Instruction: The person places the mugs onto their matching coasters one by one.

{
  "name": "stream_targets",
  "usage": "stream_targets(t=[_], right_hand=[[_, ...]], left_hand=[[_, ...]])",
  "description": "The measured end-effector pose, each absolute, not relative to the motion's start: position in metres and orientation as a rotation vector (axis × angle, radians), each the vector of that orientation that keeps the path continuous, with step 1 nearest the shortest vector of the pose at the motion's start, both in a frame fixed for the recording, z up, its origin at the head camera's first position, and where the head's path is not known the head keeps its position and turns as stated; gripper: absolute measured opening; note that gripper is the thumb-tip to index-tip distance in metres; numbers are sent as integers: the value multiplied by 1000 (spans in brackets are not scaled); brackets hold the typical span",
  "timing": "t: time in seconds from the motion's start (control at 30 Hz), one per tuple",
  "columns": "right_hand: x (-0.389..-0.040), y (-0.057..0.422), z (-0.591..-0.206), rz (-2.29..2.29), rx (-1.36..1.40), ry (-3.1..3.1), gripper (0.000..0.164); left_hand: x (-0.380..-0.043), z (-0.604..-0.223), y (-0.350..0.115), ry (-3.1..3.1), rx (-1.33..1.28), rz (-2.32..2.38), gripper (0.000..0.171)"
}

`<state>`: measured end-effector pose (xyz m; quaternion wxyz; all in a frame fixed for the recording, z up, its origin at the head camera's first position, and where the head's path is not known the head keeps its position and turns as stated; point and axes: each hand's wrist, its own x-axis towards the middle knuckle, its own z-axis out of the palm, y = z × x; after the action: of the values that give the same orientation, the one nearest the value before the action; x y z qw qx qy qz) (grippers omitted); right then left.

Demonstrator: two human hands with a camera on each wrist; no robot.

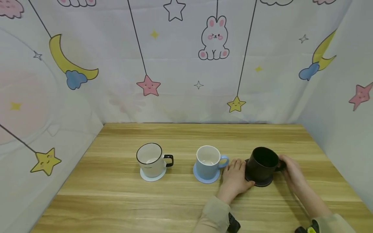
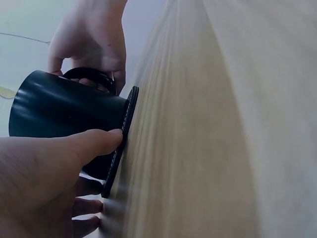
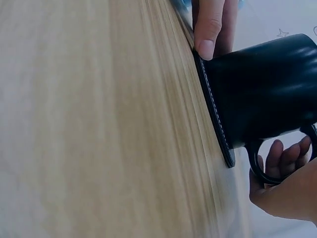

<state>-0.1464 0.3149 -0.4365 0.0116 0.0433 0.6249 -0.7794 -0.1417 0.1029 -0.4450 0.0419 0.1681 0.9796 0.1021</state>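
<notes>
A black mug (image 1: 261, 165) stands on a round black coaster (image 1: 263, 183) at the right of the table. My right hand (image 1: 292, 171) grips the mug's handle; in the right wrist view its fingers curl through the black handle (image 3: 255, 161). To the left of this coaster my left hand (image 1: 235, 178) rests low by the table, fingers fairly straight. Its thumb (image 2: 101, 141) touches the coaster's stitched edge in the left wrist view. A blue mug (image 1: 207, 166) sits on a blue coaster (image 1: 198, 176), just left of the left hand.
Farther left, a white mug (image 1: 150, 163) with a black rim and handle stands on a pale coaster (image 1: 152, 178). Beneath them is a wooden table (image 1: 116, 207). Printed white cloth (image 1: 180, 58) hangs behind the table and along its sides.
</notes>
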Motion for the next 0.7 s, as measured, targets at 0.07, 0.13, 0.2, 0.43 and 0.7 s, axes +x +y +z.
stream_targets(t=[0.07,0.13,0.2,0.43,0.7], right_hand=[[-146,314,-436,-2386,156,2005,37],[-146,314,-435,-2335,187,2071,34],[-146,315,-434,-2260,225,2162,32],[-144,311,-432,-1780,257,2607,34],[-140,302,-422,-1562,119,2835,56]], left_hand=[[-143,-443,103,2995,516,292,77],[-144,-442,103,2987,517,265,77],[-145,-440,105,2977,518,237,77],[-143,-435,108,2935,506,100,78],[-137,-427,108,2918,488,27,76]])
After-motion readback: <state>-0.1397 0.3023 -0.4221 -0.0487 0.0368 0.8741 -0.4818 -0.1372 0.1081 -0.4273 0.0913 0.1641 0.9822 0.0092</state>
